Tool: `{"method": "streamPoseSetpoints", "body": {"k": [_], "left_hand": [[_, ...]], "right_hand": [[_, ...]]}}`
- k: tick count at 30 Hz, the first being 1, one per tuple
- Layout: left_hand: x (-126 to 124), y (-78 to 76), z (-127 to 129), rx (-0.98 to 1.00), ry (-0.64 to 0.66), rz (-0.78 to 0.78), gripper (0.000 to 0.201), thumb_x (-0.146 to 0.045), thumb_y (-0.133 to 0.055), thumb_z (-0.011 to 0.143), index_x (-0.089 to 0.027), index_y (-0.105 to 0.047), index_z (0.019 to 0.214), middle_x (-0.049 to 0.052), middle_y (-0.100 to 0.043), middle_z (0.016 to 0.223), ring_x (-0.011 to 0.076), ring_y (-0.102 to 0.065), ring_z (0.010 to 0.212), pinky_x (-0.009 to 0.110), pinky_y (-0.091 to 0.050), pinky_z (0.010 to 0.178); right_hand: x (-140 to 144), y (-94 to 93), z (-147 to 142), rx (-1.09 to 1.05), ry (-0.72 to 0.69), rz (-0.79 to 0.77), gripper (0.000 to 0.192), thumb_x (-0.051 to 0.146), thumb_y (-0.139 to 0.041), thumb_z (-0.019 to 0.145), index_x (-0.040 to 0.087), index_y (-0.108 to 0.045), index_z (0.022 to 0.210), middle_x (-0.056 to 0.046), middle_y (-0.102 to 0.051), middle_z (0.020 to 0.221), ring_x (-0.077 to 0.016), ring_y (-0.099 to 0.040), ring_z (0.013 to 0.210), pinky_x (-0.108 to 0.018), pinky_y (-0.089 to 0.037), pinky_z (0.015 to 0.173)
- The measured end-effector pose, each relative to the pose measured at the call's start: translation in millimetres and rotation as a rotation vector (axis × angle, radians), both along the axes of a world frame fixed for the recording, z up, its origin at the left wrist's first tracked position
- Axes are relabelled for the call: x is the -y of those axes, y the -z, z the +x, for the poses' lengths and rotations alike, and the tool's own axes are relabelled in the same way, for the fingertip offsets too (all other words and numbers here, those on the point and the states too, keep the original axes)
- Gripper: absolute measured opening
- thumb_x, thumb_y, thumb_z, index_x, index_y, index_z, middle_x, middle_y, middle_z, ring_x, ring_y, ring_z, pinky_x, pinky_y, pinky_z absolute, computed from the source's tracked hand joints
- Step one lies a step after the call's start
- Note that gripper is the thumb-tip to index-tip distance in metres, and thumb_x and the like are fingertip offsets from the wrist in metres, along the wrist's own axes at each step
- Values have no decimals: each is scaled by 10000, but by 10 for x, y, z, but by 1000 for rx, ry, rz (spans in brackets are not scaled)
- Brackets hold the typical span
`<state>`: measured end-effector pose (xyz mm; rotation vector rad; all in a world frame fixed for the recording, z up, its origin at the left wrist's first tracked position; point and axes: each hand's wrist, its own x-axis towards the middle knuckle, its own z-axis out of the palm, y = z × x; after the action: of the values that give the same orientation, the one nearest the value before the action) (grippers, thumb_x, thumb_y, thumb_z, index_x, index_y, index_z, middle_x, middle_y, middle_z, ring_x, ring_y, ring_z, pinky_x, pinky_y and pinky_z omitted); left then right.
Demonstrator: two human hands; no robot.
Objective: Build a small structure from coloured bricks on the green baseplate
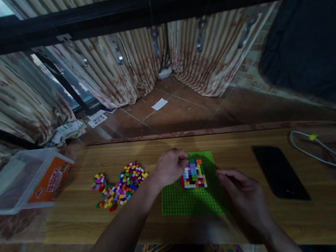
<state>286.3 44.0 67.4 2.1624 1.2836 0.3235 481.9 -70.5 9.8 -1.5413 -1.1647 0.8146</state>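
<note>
While the left hand (pixel 170 166), fingers curled, presses at the brick patch (pixel 193 174) on the baseplate (pixel 187 200), the loosely open right hand (pixel 242 193) hovers near; a hard push could skid the plate.

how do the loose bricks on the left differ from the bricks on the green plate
The loose bricks lie scattered in an uneven heap on the bare wooden table; the bricks on the green baseplate form one tight rectangular patch. The loose pile spreads wider than the patch. No hand touches the pile, while the left hand rests at the patch's edge. Both are small and many-coloured.
</note>
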Motion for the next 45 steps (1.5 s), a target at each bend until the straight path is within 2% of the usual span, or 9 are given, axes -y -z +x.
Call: {"method": "streamPoseSetpoints", "body": {"k": [11,17,23,32,34,37,41,45], "left_hand": [[-79,111,-29,49,-5,-18,231,-236,-518,847,-213,-747,866,1,-697,828,118,-623,767,214,-464,718],[-102,163,-9,62,3,9,214,-247,-537,835,-219,-748,821,-3,-678,785,115,-610,751,203,-464,702],[-92,163,15,85,45,39,226,-165,-515,810,-206,-722,727,-9,-634,723,106,-588,718,194,-449,687],[-14,193,15,80,47,85,230,-168,-505,833,-205,-709,733,0,-650,748,124,-598,758,217,-475,746],[35,191,6,102,1,102,202,-200,-517,844,-207,-716,875,12,-673,836,133,-613,801,230,-487,785],[135,183,-61,186,-110,114,285,-219,-514,857,-197,-664,1099,39,-686,1001,144,-629,895,249,-492,854],[338,194,-333,293,-224,103,283,-211,-494,869,-194,-661,1097,46,-690,1009,147,-635,897,262,-504,839],[629,262,-777,324,-365,106,263,-200,-490,867,-182,-677,1052,47,-688,908,138,-628,795,255,-508,750]], "right_hand": [[1,71,-2,-27,12,-33,282,437,-652,806,195,-728,927,-77,-729,924,-207,-669,815,-307,-533,692],[-87,75,-74,-44,21,-36,301,442,-652,797,182,-724,932,-87,-732,943,-220,-673,837,-354,-546,750],[-171,106,-232,-14,-87,-42,315,429,-621,823,190,-703,1011,-83,-705,994,-208,-656,859,-346,-527,765],[-193,148,-262,-5,-93,-14,321,423,-639,800,180,-709,998,-85,-706,990,-210,-657,849,-333,-527,723],[-189,134,-255,-15,-99,-22,335,438,-643,794,180,-713,997,-85,-717,981,-213,-667,834,-345,-535,730],[-181,133,-243,-9,-111,-31,371,460,-651,783,177,-713,1014,-85,-729,973,-220,-677,837,-363,-539,757],[-168,175,-214,22,-99,-41,390,467,-665,772,187,-713,1040,-81,-738,980,-234,-687,853,-361,-545,754],[-143,220,-166,95,-44,-124,385,484,-683,751,228,-720,1036,-68,-744,978,-246,-689,881,-342,-545,740]]}}
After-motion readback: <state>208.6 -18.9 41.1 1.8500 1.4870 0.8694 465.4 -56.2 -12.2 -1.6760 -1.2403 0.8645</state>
